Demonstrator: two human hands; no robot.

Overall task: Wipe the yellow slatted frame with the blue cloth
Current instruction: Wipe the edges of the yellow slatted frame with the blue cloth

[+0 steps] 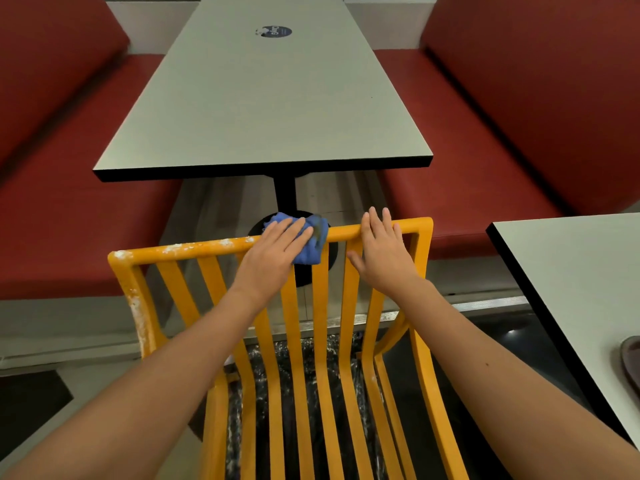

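L hand (273,252) flat, fingers straight, pressing blue cloth (311,242) onto top rail of yellow frame (194,249) — cloth near rail's middle. R hand (382,252) open, fingers laid over rail at right. White residue on rail's left part. Grey table (263,109) beyond, far side.

grey table (263,98), red booth seats (485,161)

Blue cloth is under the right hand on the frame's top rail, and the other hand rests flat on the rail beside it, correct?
Not quite: the head view shows the blue cloth under the left hand. The right hand rests flat on the yellow frame top rail.
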